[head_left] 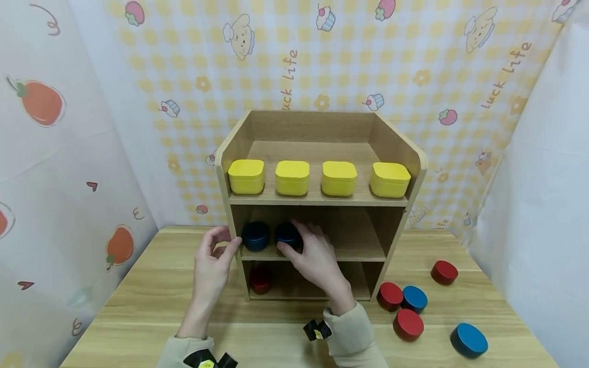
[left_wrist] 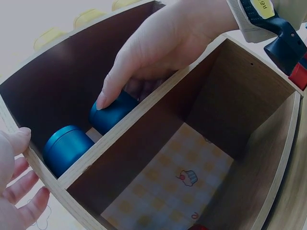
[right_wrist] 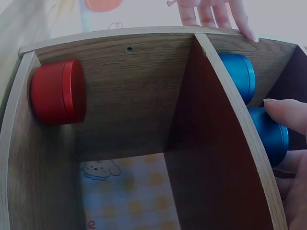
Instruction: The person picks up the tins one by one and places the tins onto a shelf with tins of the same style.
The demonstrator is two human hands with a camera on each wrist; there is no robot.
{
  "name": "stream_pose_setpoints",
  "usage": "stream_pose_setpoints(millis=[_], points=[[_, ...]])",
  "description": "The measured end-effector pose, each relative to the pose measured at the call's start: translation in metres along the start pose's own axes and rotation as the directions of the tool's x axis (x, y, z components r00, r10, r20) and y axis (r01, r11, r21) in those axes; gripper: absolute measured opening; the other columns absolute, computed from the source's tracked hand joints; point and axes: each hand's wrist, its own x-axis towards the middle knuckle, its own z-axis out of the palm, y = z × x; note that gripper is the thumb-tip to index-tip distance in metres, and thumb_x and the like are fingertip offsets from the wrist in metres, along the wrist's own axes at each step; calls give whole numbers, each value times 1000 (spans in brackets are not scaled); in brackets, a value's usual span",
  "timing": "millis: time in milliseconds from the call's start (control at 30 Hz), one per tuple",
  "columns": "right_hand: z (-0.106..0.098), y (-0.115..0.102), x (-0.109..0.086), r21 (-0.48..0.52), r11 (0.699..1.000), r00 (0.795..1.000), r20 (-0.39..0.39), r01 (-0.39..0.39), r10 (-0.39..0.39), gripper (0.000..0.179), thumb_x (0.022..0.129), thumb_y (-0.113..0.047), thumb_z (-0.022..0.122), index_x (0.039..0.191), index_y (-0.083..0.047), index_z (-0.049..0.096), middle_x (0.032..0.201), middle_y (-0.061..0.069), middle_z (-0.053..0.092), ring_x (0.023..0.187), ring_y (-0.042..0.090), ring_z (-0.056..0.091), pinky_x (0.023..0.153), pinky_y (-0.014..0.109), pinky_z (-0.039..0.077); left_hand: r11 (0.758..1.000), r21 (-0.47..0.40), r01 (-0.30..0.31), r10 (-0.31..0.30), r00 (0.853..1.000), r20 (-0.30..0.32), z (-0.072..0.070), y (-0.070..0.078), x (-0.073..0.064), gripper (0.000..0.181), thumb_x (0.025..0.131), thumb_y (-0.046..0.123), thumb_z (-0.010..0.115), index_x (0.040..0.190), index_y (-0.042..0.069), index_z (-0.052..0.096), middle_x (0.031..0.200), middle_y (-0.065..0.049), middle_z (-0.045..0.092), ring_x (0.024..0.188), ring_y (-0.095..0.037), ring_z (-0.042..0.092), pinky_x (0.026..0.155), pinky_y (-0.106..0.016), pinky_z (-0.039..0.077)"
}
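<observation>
My right hand (head_left: 316,258) holds a blue round tin (head_left: 288,235) on the middle shelf, with the thumb on its near side. Just left of it stands a second blue round tin (head_left: 255,236). At the left side of the wooden shelf unit (head_left: 317,201) is my left hand (head_left: 213,263). Its thumb touches the front edge of the side panel, and its fingers lie loosely along the outside, as the left wrist view shows. A red round tin (right_wrist: 58,92) stands at the left end of the bottom shelf. The right hand's other fingers are partly hidden behind its tin.
Several yellow square tins (head_left: 292,178) line the top shelf. On the table right of the unit lie several red tins (head_left: 408,325) and two blue tins (head_left: 469,340). Patterned cloth (head_left: 322,61) hangs behind and at both sides.
</observation>
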Motion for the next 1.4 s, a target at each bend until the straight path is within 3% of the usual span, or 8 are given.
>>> stream_pose_setpoints(millis=[233,533,833,1100,1400], points=[[1,-1,-3,-14,1000,1000,-14,14,-14,64,91,-45,65,144,-13,47,138,15,51,127,38,45,103,58,35,1000,2,6,-6,1000,-2,0,1,-2,30,91,5,69,118,0,56,104,-6,56,96,-16,56,75,-19,49],[-11,-3,-13,15,999,999,15,37,-37,73,91,-49,65,152,-22,34,145,12,44,132,36,40,109,57,27,1000,-5,-4,4,1000,-7,0,2,0,29,91,4,69,117,0,56,104,-6,56,95,-17,56,74,-19,50],[-22,-4,-29,17,998,998,19,56,-56,68,93,-41,67,151,-22,36,148,7,39,134,27,35,110,50,31,1000,-19,-17,17,1000,-5,2,1,2,30,91,3,69,117,-2,55,104,-6,55,95,-18,55,74,-19,49],[-37,-5,-48,-2,996,996,-30,86,-86,60,93,-33,68,146,-17,44,146,7,39,134,23,35,106,49,37,1000,-14,-23,23,1000,1,2,1,2,30,91,2,69,117,-2,55,105,-5,56,97,-18,55,75,-19,49],[-54,7,-69,-70,988,989,-47,135,-138,55,92,-32,70,141,-15,51,148,10,39,134,26,35,101,53,41,1000,-5,-28,28,1000,-13,2,1,2,29,91,1,69,116,-2,56,104,-5,56,97,-17,55,76,-20,49]])
